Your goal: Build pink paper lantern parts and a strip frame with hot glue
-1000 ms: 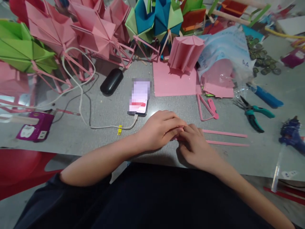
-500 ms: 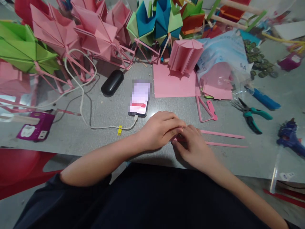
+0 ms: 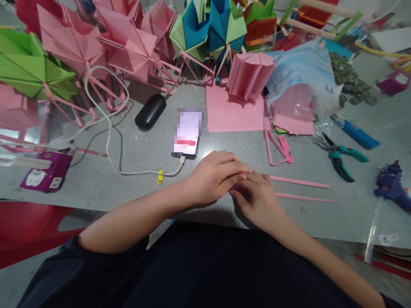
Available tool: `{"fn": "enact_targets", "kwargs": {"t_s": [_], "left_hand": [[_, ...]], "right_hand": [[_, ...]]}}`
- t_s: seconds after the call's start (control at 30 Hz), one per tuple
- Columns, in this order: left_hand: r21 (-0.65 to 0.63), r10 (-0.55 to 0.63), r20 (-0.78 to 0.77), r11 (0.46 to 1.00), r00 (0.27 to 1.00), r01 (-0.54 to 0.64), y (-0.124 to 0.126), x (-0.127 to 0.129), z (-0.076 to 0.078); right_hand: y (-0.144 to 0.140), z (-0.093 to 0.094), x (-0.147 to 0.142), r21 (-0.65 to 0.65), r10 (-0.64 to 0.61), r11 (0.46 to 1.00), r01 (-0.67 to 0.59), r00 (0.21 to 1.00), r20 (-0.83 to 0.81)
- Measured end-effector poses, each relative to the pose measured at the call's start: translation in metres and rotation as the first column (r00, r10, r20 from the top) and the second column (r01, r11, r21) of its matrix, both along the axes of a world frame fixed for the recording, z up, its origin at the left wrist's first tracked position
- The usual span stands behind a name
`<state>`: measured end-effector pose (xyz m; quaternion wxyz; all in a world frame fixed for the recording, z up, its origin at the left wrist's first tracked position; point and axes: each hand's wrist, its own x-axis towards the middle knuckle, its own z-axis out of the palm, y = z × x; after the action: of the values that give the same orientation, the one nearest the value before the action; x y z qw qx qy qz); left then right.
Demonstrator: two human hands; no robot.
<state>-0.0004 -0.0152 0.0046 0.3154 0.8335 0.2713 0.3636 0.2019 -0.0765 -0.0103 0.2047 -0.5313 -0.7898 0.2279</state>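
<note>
My left hand (image 3: 218, 176) and my right hand (image 3: 258, 192) meet over the table, fingers curled together. Both are closed on a folded pink paper strip (image 3: 300, 182), most of which their fingers hide. Its two thin ends stick out to the right from under my right hand, lying along the tabletop. A lit phone (image 3: 188, 131) with a white cable (image 3: 146, 173) plugged in lies just beyond my left hand. Farther right, past the fingertips, rests a pink triangular paper frame (image 3: 274, 149) beside a small pink tool (image 3: 285, 149).
Pink folded-paper lanterns (image 3: 128, 42) crowd the back left. A pink sheet (image 3: 236, 113) bears a pleated paper piece (image 3: 249, 75). To the right are a plastic bag (image 3: 302, 68), pliers (image 3: 341, 156), a blue cutter (image 3: 359, 134) and a glue gun (image 3: 391, 182). A black case (image 3: 150, 112) sits left.
My hands stay together in nearly the same place, with slight finger movement on the strip. The whole view has shifted a little.
</note>
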Motion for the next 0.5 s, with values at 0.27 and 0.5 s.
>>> {"fn": "enact_targets", "kwargs": {"t_s": [0.27, 0.5], "left_hand": [[0.007, -0.010, 0.002, 1.000, 1.000, 0.010, 0.0004, -0.0001, -0.0003], [0.001, -0.009, -0.001, 1.000, 1.000, 0.009, 0.0003, -0.0006, 0.0008]], "right_hand": [[0.0008, 0.0021, 0.0016, 0.009, 0.003, 1.000, -0.003, 1.000, -0.003], [-0.0009, 0.0006, 0.0016, 0.032, 0.028, 0.999, -0.028, 1.000, 0.002]]}}
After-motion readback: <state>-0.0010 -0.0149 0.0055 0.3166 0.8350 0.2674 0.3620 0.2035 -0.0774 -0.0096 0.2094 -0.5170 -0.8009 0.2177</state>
